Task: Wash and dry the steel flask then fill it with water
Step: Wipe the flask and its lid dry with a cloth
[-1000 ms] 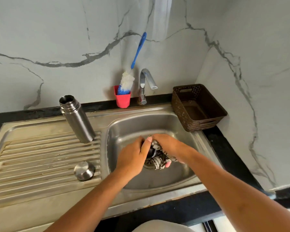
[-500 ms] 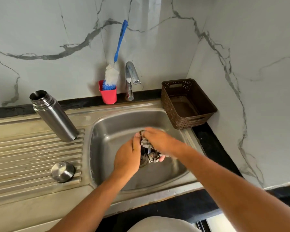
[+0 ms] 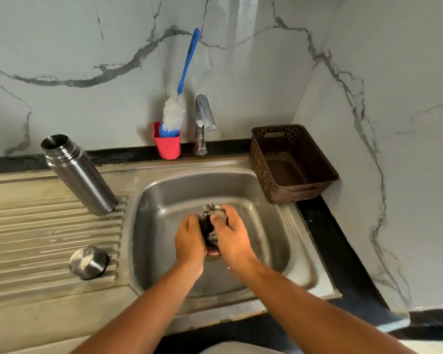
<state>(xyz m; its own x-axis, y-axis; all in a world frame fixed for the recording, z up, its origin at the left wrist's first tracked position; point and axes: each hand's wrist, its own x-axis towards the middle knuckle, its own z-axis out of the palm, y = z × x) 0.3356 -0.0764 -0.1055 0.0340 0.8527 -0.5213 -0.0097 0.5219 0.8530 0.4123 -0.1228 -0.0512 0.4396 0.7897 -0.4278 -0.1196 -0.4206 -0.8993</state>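
— What differs from half a second ago?

— Mostly the grip. The right hand (image 3: 232, 238) lay across the top of the bunched black-and-white patterned cloth (image 3: 211, 226); now it sits beside the left hand (image 3: 189, 241), and the two press the cloth between them, fingers curled round it, above the drain. Something dark shows inside the bundle; I cannot tell what.

— And the flask?

— It has not moved. The cylindrical steel flask (image 3: 78, 175) stands uncapped on the ribbed steel draining board (image 3: 49, 238), just left of the steel sink basin (image 3: 164, 200). Its round steel cap (image 3: 88, 262) lies nearer the front edge, apart from it.

— The surroundings?

— A black bench (image 3: 338, 251) frames the sink. At the back a red plastic cup (image 3: 167, 145) holds a blue-handled white bottle brush (image 3: 174, 114), beside a chrome tap (image 3: 202, 123). A brown perforated plastic basket (image 3: 292, 162) sits at the basin's right back corner. White grey-veined marble walls (image 3: 87, 47) meet in a corner behind it.
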